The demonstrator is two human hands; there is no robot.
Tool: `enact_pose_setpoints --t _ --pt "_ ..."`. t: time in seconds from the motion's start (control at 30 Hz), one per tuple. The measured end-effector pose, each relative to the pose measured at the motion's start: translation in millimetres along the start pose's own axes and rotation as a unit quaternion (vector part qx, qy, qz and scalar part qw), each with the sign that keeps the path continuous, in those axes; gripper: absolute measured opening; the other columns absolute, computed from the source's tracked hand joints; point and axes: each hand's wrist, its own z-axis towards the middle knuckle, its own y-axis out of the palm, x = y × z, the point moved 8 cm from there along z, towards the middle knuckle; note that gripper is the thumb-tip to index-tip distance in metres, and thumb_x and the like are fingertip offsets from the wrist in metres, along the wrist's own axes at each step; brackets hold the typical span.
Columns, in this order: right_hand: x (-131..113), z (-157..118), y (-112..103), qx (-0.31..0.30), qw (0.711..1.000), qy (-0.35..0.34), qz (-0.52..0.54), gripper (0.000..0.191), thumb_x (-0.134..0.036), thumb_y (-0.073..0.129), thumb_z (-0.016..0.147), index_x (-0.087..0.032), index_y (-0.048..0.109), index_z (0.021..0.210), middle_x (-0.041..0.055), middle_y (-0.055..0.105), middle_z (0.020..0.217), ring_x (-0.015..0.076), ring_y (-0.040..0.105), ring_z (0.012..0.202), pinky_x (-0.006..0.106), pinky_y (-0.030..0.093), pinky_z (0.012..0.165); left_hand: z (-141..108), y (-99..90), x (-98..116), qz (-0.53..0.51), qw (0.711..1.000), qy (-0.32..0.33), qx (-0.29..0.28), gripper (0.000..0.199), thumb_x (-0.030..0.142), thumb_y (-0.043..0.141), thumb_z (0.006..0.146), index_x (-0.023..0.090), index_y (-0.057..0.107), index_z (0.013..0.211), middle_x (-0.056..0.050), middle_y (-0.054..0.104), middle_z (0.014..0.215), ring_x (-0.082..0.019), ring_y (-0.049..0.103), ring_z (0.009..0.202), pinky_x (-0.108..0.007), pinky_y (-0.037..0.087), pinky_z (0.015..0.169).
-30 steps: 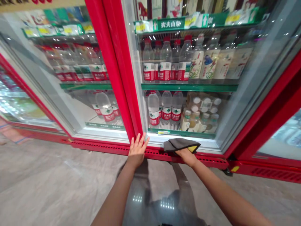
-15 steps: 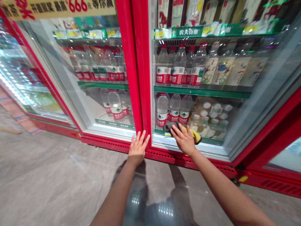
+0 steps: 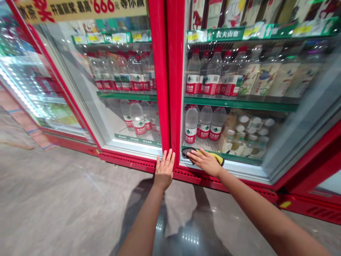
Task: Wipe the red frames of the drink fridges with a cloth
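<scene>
My left hand (image 3: 164, 172) lies flat with fingers apart on the lower part of the red door frame (image 3: 163, 89), where two fridge doors meet. My right hand (image 3: 206, 163) presses a grey and yellow cloth (image 3: 218, 158) against the bottom of the right glass door (image 3: 239, 106), close to its left edge. The cloth is bunched under the palm and sticks out on both sides of the fingers. Behind the glass, just above it, stand water bottles (image 3: 190, 124) with red and white labels.
White-capped bottles (image 3: 250, 137) fill the bottom shelf at the right. A red vented base (image 3: 229, 185) runs under the doors, above a grey floor (image 3: 66, 199). Another lit cooler (image 3: 48, 89) stands at the left. A yellow banner (image 3: 80, 10) crosses the left door's top.
My right hand has slid the cloth left along the bottom of the glass, nearer the door frame. My left hand stays on the frame. The view has shifted slightly left.
</scene>
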Motion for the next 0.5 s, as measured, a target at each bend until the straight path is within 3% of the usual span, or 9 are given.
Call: enact_pose_setpoints --t 0.07,0.13,0.3,0.4,0.5 --pt "-10 4 5 -0.019 0.998 -0.051 0.018 0.049 -0.014 0.044 0.100 -0.033 0.053 0.145 -0.0058 0.050 0.153 0.0164 0.043 0.145 0.044 0.023 0.128 -2 3.6 0 -0.007 1.000 -0.004 -0.006 0.078 0.014 0.051 0.089 0.015 0.020 0.161 -0.009 0.022 0.167 -0.027 0.011 0.157 -0.052 0.009 0.128" --pt "-9 8 -3 -0.011 0.998 -0.054 0.014 0.052 -0.014 0.044 0.100 -0.035 0.049 0.147 -0.0062 0.051 0.153 0.0170 0.043 0.145 0.047 0.021 0.128 -4 7.2 -1 -0.015 1.000 -0.007 -0.015 0.078 0.016 0.050 0.090 0.015 0.020 0.161 -0.009 0.021 0.168 -0.027 0.010 0.157 -0.051 0.007 0.128" --pt "13 36 -37 0.077 0.991 0.102 -0.049 0.064 -0.009 0.045 0.097 -0.031 0.036 0.156 0.0010 0.039 0.161 0.0268 0.031 0.152 0.062 0.013 0.126 -7 10.8 -12 -0.018 0.998 -0.052 -0.027 0.079 0.011 0.048 0.087 0.015 0.020 0.162 -0.009 0.023 0.167 -0.026 0.007 0.158 -0.054 0.007 0.128" --pt "-7 52 -19 0.026 0.999 0.020 -0.016 0.053 -0.013 0.045 0.100 -0.030 0.048 0.150 -0.0013 0.047 0.156 0.0231 0.038 0.148 0.053 0.019 0.127 -10 12.6 -17 -0.017 0.996 -0.075 -0.036 0.082 0.010 0.050 0.085 0.014 0.020 0.161 -0.009 0.020 0.168 -0.028 0.006 0.158 -0.056 0.009 0.128" --pt "-23 51 -2 -0.037 0.998 -0.043 0.016 0.043 -0.019 0.047 0.101 -0.032 0.060 0.139 -0.0033 0.060 0.145 0.0196 0.049 0.140 0.042 0.034 0.121 -12 13.6 -19 -0.017 0.996 -0.076 -0.049 0.086 0.010 0.051 0.083 0.016 0.018 0.162 -0.009 0.017 0.169 -0.029 0.006 0.158 -0.057 0.012 0.127"
